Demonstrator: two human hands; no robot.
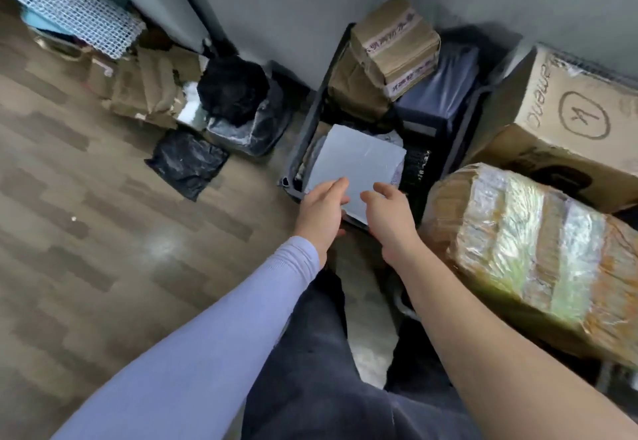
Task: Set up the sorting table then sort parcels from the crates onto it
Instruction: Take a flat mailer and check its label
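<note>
Both hands, left hand [322,213] and right hand [388,218], reach loosely open over the pale grey parcel [355,163] lying just ahead in the black crate [310,129], so sorting is apparently underway; next they must grip its near edge.

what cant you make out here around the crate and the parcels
Head view only:
- Sorting table: not in frame.
- Grey parcel: near edge covered by the left hand and right hand; grip unclear.
- Black crate: contents beneath the parcels hidden.
- Taped carton: printing too blurred to read.
- Wrapped bundle: cut by the right edge.
</note>
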